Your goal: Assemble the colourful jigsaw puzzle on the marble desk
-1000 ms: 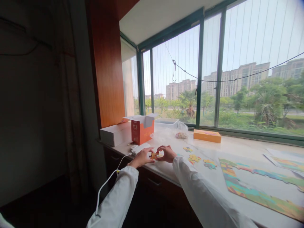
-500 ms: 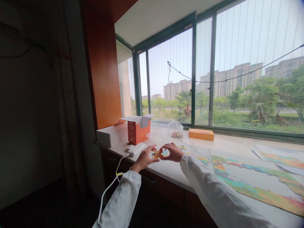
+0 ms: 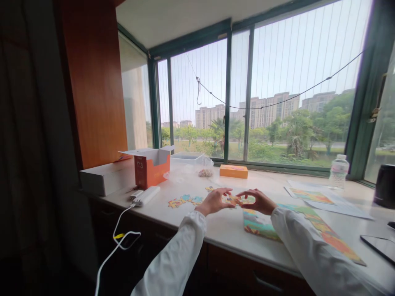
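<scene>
Between my two hands is a small cluster of jigsaw puzzle pieces (image 3: 233, 200), mostly orange-yellow. My left hand (image 3: 215, 201) grips its left side, thumb below and fingers curved above. From the right, my right hand (image 3: 259, 201) pinches the other side in the same way. The hands are held above the table, left of a partly assembled puzzle border (image 3: 262, 228), whose middle my right sleeve partly covers. Loose puzzle pieces (image 3: 186, 199) lie on the table to the left of my left hand.
Leftward are a white power strip (image 3: 148, 196) with a hanging cable, an orange-red box (image 3: 152, 168) and a white box (image 3: 106, 179). Behind stand a bag of pieces (image 3: 205, 172) and an orange box (image 3: 233, 171). Rightward are printed sheets (image 3: 311, 195) and a water bottle (image 3: 338, 170).
My view has turned right. Both hands have moved rightward over the table with the joined pieces, from near the power strip to beside the puzzle border.
</scene>
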Available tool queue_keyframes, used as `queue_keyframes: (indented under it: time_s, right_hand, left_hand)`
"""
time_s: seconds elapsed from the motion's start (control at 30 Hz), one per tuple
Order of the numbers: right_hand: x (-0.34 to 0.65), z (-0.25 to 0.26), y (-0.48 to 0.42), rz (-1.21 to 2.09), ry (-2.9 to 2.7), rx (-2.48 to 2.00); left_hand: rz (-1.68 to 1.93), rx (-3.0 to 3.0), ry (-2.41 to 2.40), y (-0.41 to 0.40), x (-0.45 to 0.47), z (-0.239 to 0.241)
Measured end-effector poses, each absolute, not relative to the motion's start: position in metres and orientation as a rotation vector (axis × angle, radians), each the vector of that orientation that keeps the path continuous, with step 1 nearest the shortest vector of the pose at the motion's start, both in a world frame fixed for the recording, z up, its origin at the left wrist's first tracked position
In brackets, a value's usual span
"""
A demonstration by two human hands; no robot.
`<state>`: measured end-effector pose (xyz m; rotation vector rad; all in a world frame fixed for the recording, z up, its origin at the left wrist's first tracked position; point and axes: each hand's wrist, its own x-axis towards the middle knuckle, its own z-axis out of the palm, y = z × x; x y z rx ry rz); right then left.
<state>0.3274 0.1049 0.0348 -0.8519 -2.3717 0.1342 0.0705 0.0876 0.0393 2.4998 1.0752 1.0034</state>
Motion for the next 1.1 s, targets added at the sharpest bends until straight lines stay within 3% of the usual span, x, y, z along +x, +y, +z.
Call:
queue_keyframes:
  time_s: [0.27,0.53,1.1]
  right_hand:
    - [0.423,0.032,0.122,0.181,-2.327,-0.955]
    - [0.437,0.01,0.132,0.185,-2.466,-0.991]
    - [0.436,0.006,0.129,0.065,-2.491,-1.003]
  left_hand:
    - [0.783,2.669,0.953,0.141,0.17,0.047]
    - [0.508,2.718,0.938,0.163,0.182,0.023]
    - [0.597,2.811,0.901,0.173,0.181,0.01]
